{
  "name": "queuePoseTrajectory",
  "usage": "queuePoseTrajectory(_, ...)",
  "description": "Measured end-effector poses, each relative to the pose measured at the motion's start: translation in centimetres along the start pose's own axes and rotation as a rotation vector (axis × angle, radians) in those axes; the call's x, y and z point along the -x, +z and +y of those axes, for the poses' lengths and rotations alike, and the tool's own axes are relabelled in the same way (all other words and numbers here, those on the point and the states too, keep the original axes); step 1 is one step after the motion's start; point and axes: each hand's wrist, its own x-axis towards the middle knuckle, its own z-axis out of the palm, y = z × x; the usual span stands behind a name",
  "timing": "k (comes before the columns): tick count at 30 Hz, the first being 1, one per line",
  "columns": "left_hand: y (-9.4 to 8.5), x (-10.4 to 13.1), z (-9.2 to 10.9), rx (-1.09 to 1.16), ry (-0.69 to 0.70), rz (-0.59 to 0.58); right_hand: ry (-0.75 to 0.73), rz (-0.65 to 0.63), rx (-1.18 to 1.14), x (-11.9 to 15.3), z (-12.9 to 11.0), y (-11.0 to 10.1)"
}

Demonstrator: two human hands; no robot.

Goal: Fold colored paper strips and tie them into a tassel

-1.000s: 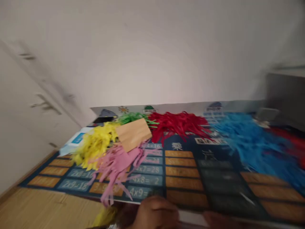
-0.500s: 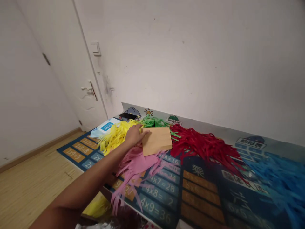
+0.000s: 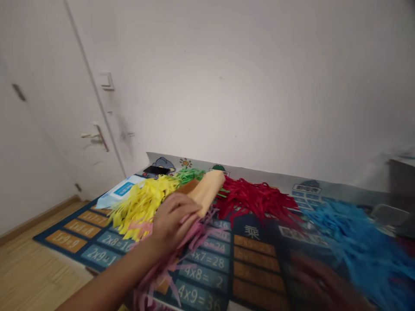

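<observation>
My left hand (image 3: 175,218) is closed on the lower edge of a tan folded sheet (image 3: 210,188), paper-like, raised at a tilt. Under that hand lies a heap of pink strips (image 3: 191,235), partly covered by my wrist. Yellow strips (image 3: 145,198) are spread just to its left, with green strips (image 3: 189,173) behind. Low on the right, my right hand (image 3: 320,280) is smeared by motion and its fingers are unclear; it hovers near the blue strips (image 3: 350,233).
Red strips (image 3: 256,196) lie between the tan sheet and the blue heap. A pack of wipes (image 3: 119,191) and a black phone (image 3: 156,170) sit at the back left. The printed times-table mat (image 3: 259,270) covers the table against the wall. A door (image 3: 65,129) stands left.
My left hand has drawn nearer and tipped the tan sheet from flat to a steep slant. My right hand has come into view at lower right. The view has swung right.
</observation>
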Motion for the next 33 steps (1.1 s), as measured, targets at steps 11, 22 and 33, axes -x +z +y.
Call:
queuePoseTrajectory(11,3.0,-1.5,5.9,0.747,-0.932,0.216,0.315,-0.242,-0.763,-4.1,-7.6,1.9)
queuePoseTrajectory(22,3.3,-2.3,5.4,1.162,-1.328,0.052,-0.555,0.135,0.156,-2.6,-7.3,1.6)
queuePoseTrajectory(33,1.8,0.4,4.8,0.698,-0.658,-0.312,0.029,-0.132,-0.235,-5.4,-8.6,0.3)
